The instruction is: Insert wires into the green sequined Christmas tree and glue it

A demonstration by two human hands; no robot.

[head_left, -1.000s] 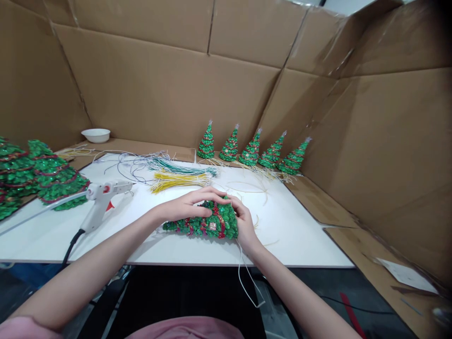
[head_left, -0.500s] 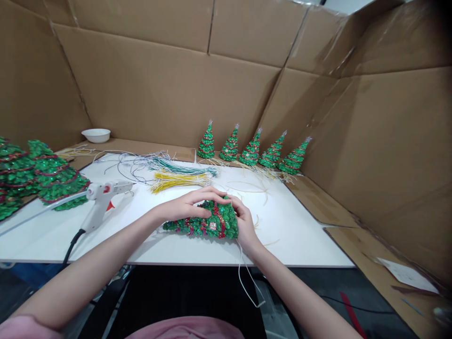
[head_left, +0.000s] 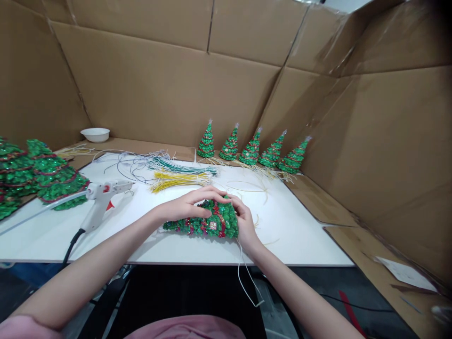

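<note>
A small green glittery tree (head_left: 206, 223) with red trim lies on its side on the white table (head_left: 303, 235), its tip pointing left. My left hand (head_left: 189, 204) rests over its upper side, fingers curled on it. Its wide base end is gripped by my right hand (head_left: 243, 223). A thin white wire (head_left: 245, 278) hangs from the base over the table's front edge.
A white glue gun (head_left: 102, 197) lies at the left with its black cord. Bundles of yellow wires (head_left: 178, 181) and green wires (head_left: 183, 167) lie behind. Several small trees (head_left: 250, 150) stand in a row at the back; larger trees (head_left: 42, 174) and a white bowl (head_left: 94, 134) sit left. Cardboard walls surround.
</note>
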